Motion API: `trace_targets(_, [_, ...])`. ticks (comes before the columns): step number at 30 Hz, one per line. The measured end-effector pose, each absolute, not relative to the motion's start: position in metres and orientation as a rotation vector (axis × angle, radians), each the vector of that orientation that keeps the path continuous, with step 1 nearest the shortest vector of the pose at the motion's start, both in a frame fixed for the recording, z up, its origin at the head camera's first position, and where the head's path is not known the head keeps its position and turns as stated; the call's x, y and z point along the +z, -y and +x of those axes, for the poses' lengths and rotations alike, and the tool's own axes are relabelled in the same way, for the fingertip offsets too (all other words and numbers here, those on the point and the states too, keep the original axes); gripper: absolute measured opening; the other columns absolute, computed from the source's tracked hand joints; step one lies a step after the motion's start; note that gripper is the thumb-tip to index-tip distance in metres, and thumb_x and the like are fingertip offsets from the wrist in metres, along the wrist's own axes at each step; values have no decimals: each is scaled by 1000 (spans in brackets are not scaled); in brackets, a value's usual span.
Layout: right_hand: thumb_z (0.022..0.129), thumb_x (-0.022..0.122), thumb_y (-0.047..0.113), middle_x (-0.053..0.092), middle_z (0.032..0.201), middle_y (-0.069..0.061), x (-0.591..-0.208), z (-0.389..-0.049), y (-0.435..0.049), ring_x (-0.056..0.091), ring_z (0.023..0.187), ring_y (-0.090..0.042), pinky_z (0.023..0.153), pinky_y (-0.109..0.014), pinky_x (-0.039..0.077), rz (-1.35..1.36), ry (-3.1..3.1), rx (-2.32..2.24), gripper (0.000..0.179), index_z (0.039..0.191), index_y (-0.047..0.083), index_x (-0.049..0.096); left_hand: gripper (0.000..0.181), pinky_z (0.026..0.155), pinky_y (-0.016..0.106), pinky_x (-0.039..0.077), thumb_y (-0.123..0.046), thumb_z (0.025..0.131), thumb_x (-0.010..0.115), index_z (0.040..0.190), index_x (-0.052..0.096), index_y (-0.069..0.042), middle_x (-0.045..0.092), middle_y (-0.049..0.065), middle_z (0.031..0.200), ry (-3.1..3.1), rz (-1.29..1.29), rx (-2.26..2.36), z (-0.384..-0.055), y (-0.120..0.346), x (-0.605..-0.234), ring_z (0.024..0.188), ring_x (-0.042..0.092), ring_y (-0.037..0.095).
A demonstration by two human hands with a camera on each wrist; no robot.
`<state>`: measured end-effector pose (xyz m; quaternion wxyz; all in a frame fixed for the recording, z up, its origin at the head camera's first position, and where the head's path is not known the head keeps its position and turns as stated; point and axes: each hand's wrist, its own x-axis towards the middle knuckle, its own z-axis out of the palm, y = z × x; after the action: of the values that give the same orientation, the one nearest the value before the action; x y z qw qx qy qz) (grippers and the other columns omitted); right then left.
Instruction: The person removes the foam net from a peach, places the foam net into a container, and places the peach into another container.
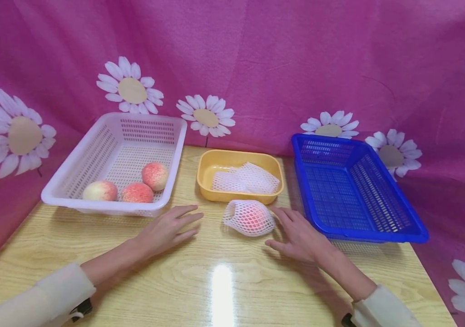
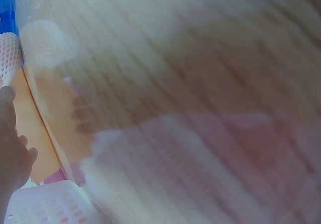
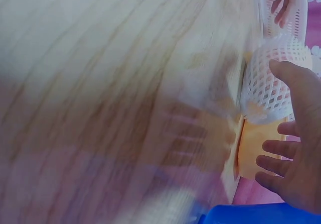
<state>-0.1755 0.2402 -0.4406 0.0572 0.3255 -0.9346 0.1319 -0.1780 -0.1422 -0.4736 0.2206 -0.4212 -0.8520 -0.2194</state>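
Note:
A peach [image 1: 254,217] wrapped in a white foam net sleeve [image 1: 235,219] lies on the table just in front of the yellow tray. My right hand [image 1: 299,234] is beside its right end, fingers spread and thumb apart, holding nothing. To the left of the wrapped peach, across a gap, my left hand [image 1: 167,229] hovers near the white basket's front corner with relaxed, empty fingers. The right wrist view shows the net sleeve [image 3: 268,86] close past my right thumb. At the edge of the left wrist view are the fingers of my left hand [image 2: 12,143].
A white basket [image 1: 175,168] at the left holds several peaches [image 1: 137,193]. More foam net sleeves [image 1: 249,178] lie in the yellow tray [image 1: 204,193] at the middle back. On the right stands a blue basket [image 1: 379,236]. A pink flowered cloth [image 1: 257,81] hangs behind the wooden table [image 1: 167,281].

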Motion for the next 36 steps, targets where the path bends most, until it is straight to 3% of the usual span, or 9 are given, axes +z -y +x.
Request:
trace_targets(8, [87,72,50,48,143,-21,-440,-168,-245,47,130,-39,107,-53,40,939,2893,413,86,150,2,38,45,96,48,52,-22,85,78,125,68,-5,62,21,130,2371,-1163,-615,-175,148,-475,116,61,34])
trace_targets(21, [97,58,54,41,151,-22,-438,-156,-254,44,135,-39,103,-56,43,862,2994,430,74,155,14,37,44,89,48,55,-27,86,76,124,69,-6,61,21,130,2389,-1146,-574,-169,158,-479,116,60,33])
trace_targets(36, [97,60,48,48,147,-18,-439,-148,-268,51,129,-35,101,-52,47,880,2957,397,69,151,8,43,46,87,50,56,-28,88,75,128,67,-6,59,20,134,2517,-1082,-541,-159,170,-479,119,59,35])
